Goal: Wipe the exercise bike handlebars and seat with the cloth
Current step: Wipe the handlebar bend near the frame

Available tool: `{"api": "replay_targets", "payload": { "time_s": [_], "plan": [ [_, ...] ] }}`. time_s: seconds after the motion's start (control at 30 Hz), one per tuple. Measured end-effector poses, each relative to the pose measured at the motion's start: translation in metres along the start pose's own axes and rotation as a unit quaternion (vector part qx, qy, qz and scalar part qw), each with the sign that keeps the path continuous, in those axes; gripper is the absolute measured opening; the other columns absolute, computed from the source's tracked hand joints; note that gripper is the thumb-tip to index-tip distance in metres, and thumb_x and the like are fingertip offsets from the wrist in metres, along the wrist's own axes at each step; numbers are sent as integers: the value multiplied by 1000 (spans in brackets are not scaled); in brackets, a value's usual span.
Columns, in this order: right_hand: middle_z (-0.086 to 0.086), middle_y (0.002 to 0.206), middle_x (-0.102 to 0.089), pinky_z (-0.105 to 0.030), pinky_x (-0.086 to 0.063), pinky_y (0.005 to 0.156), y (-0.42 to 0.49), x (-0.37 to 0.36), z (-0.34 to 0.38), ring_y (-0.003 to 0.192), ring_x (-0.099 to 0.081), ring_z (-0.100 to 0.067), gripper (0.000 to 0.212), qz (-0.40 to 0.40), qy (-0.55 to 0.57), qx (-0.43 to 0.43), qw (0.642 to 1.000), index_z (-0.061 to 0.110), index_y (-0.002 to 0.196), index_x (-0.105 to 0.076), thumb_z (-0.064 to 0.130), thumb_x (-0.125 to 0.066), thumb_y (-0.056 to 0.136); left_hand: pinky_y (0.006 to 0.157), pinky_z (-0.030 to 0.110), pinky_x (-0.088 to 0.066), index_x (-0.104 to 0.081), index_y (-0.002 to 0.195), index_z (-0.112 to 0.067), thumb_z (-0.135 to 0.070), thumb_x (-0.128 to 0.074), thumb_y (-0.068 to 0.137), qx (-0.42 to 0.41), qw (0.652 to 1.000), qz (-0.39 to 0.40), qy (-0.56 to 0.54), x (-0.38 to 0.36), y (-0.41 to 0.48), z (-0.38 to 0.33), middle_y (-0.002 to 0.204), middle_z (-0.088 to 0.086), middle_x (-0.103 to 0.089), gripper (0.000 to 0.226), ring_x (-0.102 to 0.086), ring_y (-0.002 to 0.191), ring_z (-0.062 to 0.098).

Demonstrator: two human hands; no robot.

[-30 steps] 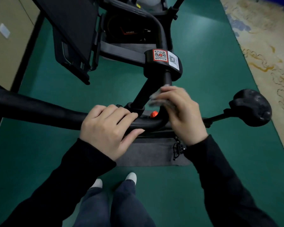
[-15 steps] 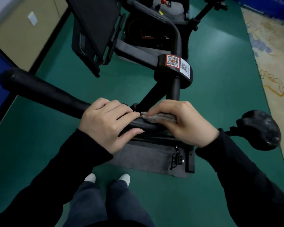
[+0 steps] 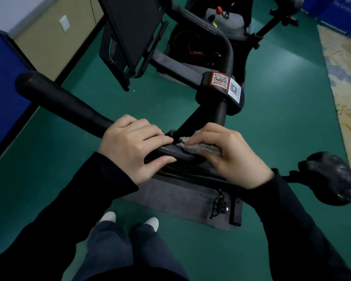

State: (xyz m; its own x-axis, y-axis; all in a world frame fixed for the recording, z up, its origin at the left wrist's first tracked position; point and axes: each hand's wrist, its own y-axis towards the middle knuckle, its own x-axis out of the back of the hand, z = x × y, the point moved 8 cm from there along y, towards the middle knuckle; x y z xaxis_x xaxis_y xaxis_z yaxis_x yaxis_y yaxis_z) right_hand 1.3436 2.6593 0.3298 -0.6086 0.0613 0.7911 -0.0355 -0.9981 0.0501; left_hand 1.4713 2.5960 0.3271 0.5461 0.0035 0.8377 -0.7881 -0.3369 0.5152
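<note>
Left hand: fingers curled over the black handlebar, thumb underneath, gripping it just left of centre. Right hand: holds a grey cloth and presses it onto the top of the bar at its middle bend, just beside the left fingertips. The cloth is bunched under the right fingers, with one edge sticking out toward the stem. A red-bordered QR sticker sits on the collar above the stem. The right grip end is bare. Green floor below. I cannot make out the seat with certainty.
</note>
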Motion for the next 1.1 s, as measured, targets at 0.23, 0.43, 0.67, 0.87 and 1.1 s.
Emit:
{"api": "replay_targets", "payload": {
  "time_s": [0.23,0.43,0.67,0.87,1.1],
  "plan": [
    [-3,97,-64,-33,-47,86,-16,0,-3,96,-61,-22,16,-134,0,-17,991,8,99,-73,16,-65,87,71,32,-40,-75,93,-19,-48,-63,84,14,1000,12,-2,0,2,1,85,-5,-70,32,-66,75,20],
    [-5,95,-66,-38,-45,81,-44,-8,2,92,-56,-26,11,-310,-62,-44,948,5,94,-73,11,-66,88,72,32,-40,-75,92,-19,-47,-66,82,13,1000,15,1,0,2,1,86,-6,-70,31,-66,76,19],
    [-4,80,-61,-19,-40,79,-50,-13,10,81,-47,-18,14,-417,-46,-72,905,4,99,-73,11,-67,88,72,32,-38,-75,93,-18,-47,-63,85,-8,1000,5,11,-2,2,-1,87,-6,-71,32,-65,75,20],
    [-11,88,-60,-24,-43,81,-61,-26,9,86,-50,-22,11,-490,-51,-143,858,1,94,-73,1,-70,83,69,33,-40,-75,93,-19,-45,-62,86,-25,1000,-3,7,-2,1,-2,86,-7,-70,30,-66,76,19],
    [-11,96,-59,-25,-46,85,-64,-23,1,92,-55,-25,13,-516,-64,-194,832,0,96,-72,0,-71,83,71,31,-37,-74,92,-17,-44,-62,86,-36,999,-16,3,-2,0,-1,87,-5,-71,30,-66,77,19]
  ]
}}
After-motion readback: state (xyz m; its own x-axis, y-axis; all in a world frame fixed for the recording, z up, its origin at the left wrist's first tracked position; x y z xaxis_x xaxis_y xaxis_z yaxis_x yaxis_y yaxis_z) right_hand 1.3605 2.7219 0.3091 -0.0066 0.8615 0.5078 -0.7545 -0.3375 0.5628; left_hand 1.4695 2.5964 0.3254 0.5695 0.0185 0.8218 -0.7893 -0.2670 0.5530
